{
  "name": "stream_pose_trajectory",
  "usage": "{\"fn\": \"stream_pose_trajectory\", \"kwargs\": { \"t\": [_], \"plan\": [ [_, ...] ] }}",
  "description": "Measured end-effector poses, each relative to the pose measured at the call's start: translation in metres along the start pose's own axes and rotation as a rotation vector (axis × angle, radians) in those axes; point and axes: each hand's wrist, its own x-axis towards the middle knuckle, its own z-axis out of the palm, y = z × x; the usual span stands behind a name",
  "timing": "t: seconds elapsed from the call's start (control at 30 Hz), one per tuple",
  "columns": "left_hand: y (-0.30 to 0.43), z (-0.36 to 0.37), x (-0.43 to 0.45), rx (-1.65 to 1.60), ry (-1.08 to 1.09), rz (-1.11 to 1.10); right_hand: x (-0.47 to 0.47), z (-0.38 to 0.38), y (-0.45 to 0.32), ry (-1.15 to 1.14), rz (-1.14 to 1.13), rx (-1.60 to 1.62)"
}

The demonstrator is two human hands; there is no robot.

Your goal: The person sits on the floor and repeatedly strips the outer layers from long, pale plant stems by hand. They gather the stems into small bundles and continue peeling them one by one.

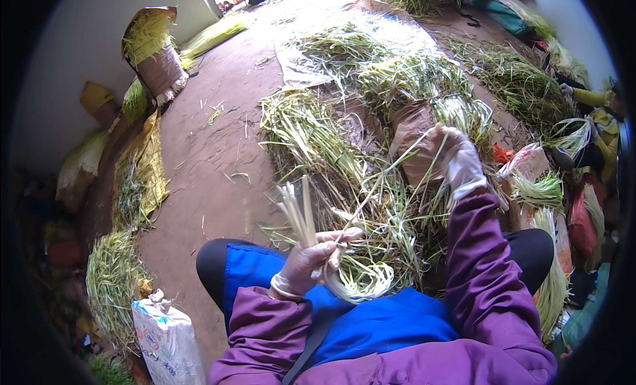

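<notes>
My left hand (303, 266), in a thin translucent glove, grips a bundle of pale plant stalks (300, 213) just above my lap. The cut-looking ends stick up past my fingers. The bundle's limp greenish lengths (367, 283) curl round over my blue apron (392, 320). My gloved right hand (459, 156) is raised farther forward on the right, its fingertips pinching long thin stalks (415, 146). One of these runs slantwise down towards my left hand. Beneath both hands lies a loose heap of green and straw-coloured stalks (318, 141).
Sacks with trimmed stalks (539, 189) stand at my right knee. A white printed sack (169, 340) is at lower left, near a pile of greens (114, 285). A wrapped upright bundle (158, 69) leans by the wall. At far right sits another person in yellow sleeves (594, 97), handling stalks.
</notes>
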Motion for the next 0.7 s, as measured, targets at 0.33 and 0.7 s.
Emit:
{"fn": "stream_pose_trajectory", "kwargs": {
  "t": [0.33, 0.7],
  "plan": [
    [0.011, -0.008, -0.013, -0.008, 0.011, 0.085, 0.056, -0.139, -0.109, 0.477, -0.423, -0.189],
    [-0.006, 0.003, 0.004, 0.397, 0.269, 0.173, -0.076, 0.063, 0.086, -0.660, 0.484, -0.569]
  ]
}}
